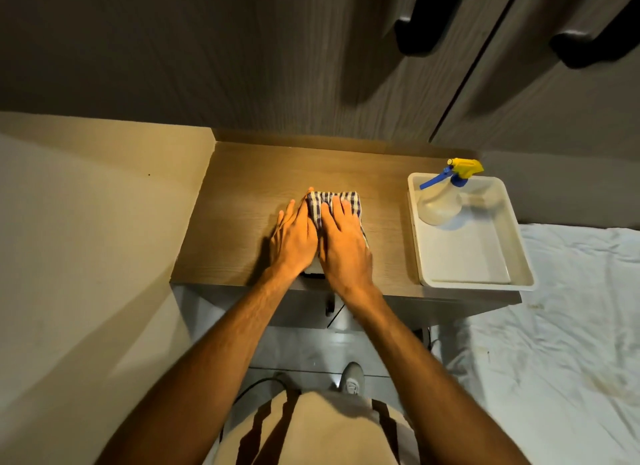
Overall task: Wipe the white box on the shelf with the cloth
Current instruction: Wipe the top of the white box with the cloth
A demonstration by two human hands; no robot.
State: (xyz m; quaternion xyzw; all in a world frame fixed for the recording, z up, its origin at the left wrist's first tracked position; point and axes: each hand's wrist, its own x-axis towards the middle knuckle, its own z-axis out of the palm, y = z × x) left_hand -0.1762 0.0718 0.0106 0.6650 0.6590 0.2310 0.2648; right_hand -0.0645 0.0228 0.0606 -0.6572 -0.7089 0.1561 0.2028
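Mostly hidden: white box (313,270) sits mid-shelf, only a sliver showing at the wrists. One striped woven cloth (337,201), folded, covers it. Left hand (294,234) and right hand (344,243) lie flat, side by side, fingers loosely spread, pressing down. Shelf (242,205) wood-grain. One rectangular white plastic tray (485,253) holds one translucent spray bottle (441,205).

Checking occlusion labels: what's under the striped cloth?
Mostly hidden. The striped cloth lies under the left hand and right hand. Only a white sliver with a dark edge peeks out near the wrists, likely the white box; the rest is covered.
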